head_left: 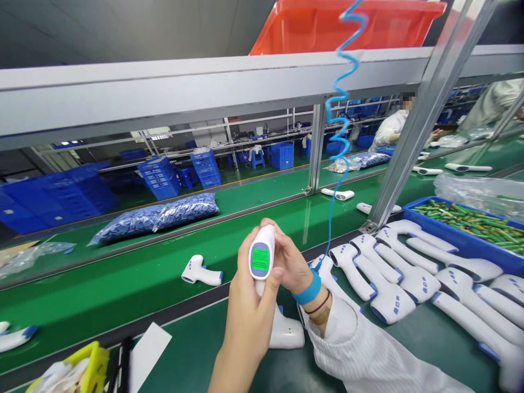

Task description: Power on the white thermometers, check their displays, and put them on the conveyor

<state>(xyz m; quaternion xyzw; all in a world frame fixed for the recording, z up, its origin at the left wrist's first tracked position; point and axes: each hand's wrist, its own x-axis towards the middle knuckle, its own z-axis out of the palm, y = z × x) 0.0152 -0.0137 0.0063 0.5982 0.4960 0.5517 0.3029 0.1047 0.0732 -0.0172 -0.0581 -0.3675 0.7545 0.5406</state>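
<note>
Both my hands hold one white infrared thermometer (262, 252) upright in front of me; its small screen glows green. My left hand (248, 311) wraps the grip from below, thumb beside the screen. My right hand (289, 261) closes round the head from behind. A blue wrist strap (308, 292) on my right wrist runs into a blue coiled cord (340, 125). Another thermometer (285, 331) lies on the bench just under my hands.
A row of several white thermometers (393, 273) lies at my right. A blue tray (454, 238) holds green parts. Single thermometers (201, 272) and bags of blue parts (158, 217) lie on the green conveyor belt. A slanted metal post (413, 131) rises at right. A person sits beyond it.
</note>
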